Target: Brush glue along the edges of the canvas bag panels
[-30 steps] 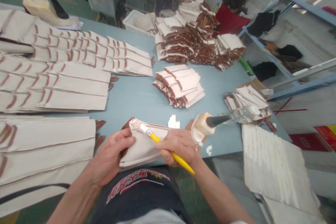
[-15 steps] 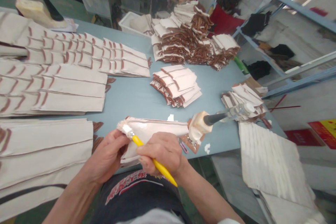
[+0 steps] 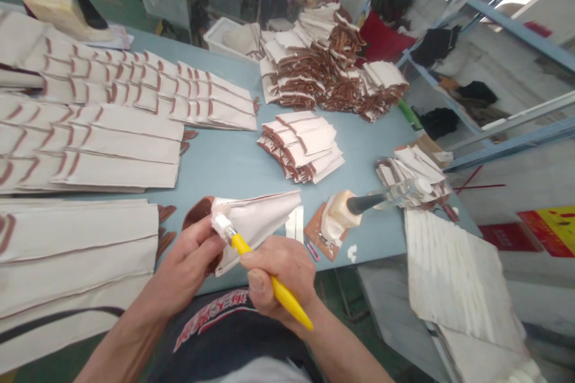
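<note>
My right hand (image 3: 283,272) is closed round a yellow-handled brush (image 3: 287,299). The brush's whitish bristles touch the end of a cream fabric piece (image 3: 256,215) with brown edging. At that piece's left end, my left hand (image 3: 191,257) pinches it, and a brown flap curls up beside the fingers. To the right, a glue bottle (image 3: 344,215) with a dark neck and white smears stands on a brown scrap (image 3: 317,230). Small pink-handled snips (image 3: 311,248) lie beside the scrap, and a white strip (image 3: 294,224) lies by the fabric's right end.
Overlapping cream pieces with brown edges (image 3: 121,155) cover the table's left side. A small stack (image 3: 300,143) sits mid-table, with larger piles (image 3: 309,60) behind. More pieces (image 3: 413,170) lie at right, near a hanging pale cloth (image 3: 458,269). Blue metal shelving (image 3: 494,18) stands at right.
The cream piece has swung so its right end lifts away from the bottle, uncovering the white strip and more of the scrap. Its brown flap now shows at left. The brush has shifted slightly right.
</note>
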Demonstrator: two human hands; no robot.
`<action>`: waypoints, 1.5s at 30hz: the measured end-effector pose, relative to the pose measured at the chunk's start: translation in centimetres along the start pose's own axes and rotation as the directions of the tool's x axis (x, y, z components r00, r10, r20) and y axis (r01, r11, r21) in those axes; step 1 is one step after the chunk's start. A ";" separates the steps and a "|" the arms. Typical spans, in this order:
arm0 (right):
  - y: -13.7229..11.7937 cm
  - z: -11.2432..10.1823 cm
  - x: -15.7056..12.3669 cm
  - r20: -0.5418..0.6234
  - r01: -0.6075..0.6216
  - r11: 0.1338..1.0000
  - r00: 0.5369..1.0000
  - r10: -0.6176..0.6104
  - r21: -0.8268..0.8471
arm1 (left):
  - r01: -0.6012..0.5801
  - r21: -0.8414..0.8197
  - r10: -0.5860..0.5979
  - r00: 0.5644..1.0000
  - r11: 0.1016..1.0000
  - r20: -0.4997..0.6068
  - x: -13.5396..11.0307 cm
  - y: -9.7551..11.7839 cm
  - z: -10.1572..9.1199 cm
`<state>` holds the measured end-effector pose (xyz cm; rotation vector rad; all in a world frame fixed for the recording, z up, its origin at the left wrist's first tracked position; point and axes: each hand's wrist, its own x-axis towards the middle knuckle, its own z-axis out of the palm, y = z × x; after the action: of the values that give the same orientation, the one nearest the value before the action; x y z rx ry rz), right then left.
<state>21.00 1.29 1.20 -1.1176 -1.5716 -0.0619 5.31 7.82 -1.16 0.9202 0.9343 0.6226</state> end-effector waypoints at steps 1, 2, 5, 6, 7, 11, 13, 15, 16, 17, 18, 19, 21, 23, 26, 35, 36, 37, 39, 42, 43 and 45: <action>0.1 -0.1 0.0 -0.006 -0.011 0.999 1.000 0.012 0.038 | -0.005 0.016 0.005 1.000 1.000 -0.008 -0.1 0.0 -0.2; 0.4 -0.4 0.0 -0.027 -0.007 0.998 1.000 0.009 0.066 | -0.004 0.024 0.004 1.000 1.000 -0.009 -0.2 0.1 -0.2; 2.4 -1.3 0.5 -0.153 0.014 1.000 0.988 -0.017 -0.017 | 0.038 -0.044 -0.036 0.998 0.998 0.046 -0.5 1.0 0.4; 3.2 -1.5 0.8 -0.175 -0.007 0.996 0.984 -0.009 -0.089 | 0.057 -0.084 -0.050 0.995 0.995 0.081 -0.5 1.4 0.7; 4.0 -1.4 1.1 -0.165 -0.032 0.988 0.986 0.007 -0.149 | 0.072 -0.119 -0.059 0.992 0.990 0.112 -0.5 1.8 1.0; 6.0 -0.6 1.8 0.007 -0.112 0.969 0.993 0.117 -0.219 | 0.121 -0.143 -0.095 0.980 0.982 0.176 -0.1 3.0 1.0; 6.3 -0.5 2.0 -0.013 -0.168 0.959 0.985 0.169 -0.227 | 0.121 -0.084 -0.106 0.980 0.989 0.169 0.1 2.9 0.0; 6.7 -1.0 2.2 -0.086 -0.253 0.937 0.967 0.239 -0.241 | 0.079 0.043 -0.085 0.981 0.996 0.176 0.3 2.3 -1.2; 6.8 -1.4 2.4 -0.113 -0.297 0.923 0.954 0.277 -0.245 | 0.042 0.120 -0.065 0.979 0.992 0.191 0.2 1.9 -1.7; 7.1 -1.8 2.6 -0.130 -0.336 0.909 0.941 0.312 -0.249 | -0.002 0.197 -0.041 0.976 0.980 0.212 0.2 1.5 -2.1; 7.4 -2.1 2.8 -0.138 -0.364 0.897 0.931 0.339 -0.252 | -0.048 0.262 -0.014 0.973 0.964 0.231 0.1 1.1 -2.3; 7.7 -2.3 3.0 -0.143 -0.383 0.888 0.923 0.358 -0.255 | -0.092 0.313 0.014 0.969 0.945 0.245 0.0 0.8 -2.3; 8.4 -2.3 3.1 -0.149 -0.404 0.877 0.914 0.377 -0.261 | -0.178 0.386 0.076 0.962 0.905 0.263 -0.2 0.6 -1.8; 9.1 -1.9 2.9 -0.147 -0.409 0.870 0.912 0.382 -0.275 | -0.253 0.427 0.138 0.950 0.868 0.282 -0.4 0.8 -0.8; 9.7 -1.4 2.4 -0.141 -0.393 0.872 0.919 0.367 -0.293 | -0.331 0.444 0.195 0.926 0.833 0.324 -0.6 1.3 0.4; 1.8 -5.3 1.1 -0.063 -0.396 0.905 0.918 0.391 -0.156 | -0.355 0.516 0.302 0.935 0.779 0.187 -0.6 -0.5 -0.6; 0.8 -5.3 1.0 -0.027 -0.374 0.914 0.927 0.374 -0.159 | -0.341 0.527 0.297 0.940 0.778 0.169 -0.5 -0.6 -0.6; 0.0 -5.1 0.8 0.003 -0.341 0.925 0.938 0.346 -0.165 | -0.329 0.539 0.292 0.944 0.776 0.156 -0.5 -0.6 -0.6; -1.2 -4.2 0.4 0.030 -0.281 0.944 0.957 0.290 -0.174 | -0.320 0.559 0.294 0.946 0.765 0.138 -0.5 -0.7 -0.4; -2.3 -2.9 -0.1 0.039 -0.241 0.956 0.967 0.250 -0.167 | -0.335 0.562 0.326 0.938 0.756 0.120 -0.5 -0.8 0.0; -2.5 -2.6 -0.3 0.048 -0.226 0.962 0.971 0.236 -0.152 | -0.343 0.551 0.336 0.934 0.760 0.118 -0.5 -0.9 0.1; -2.9 -2.3 -0.5 0.056 -0.208 0.972 0.975 0.215 -0.110 | -0.352 0.529 0.347 0.931 0.772 0.112 -0.5 -1.0 0.3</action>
<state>20.77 -1.93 3.07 -1.3764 -1.5130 0.0384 5.42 6.88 -1.73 1.6377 0.9559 0.6786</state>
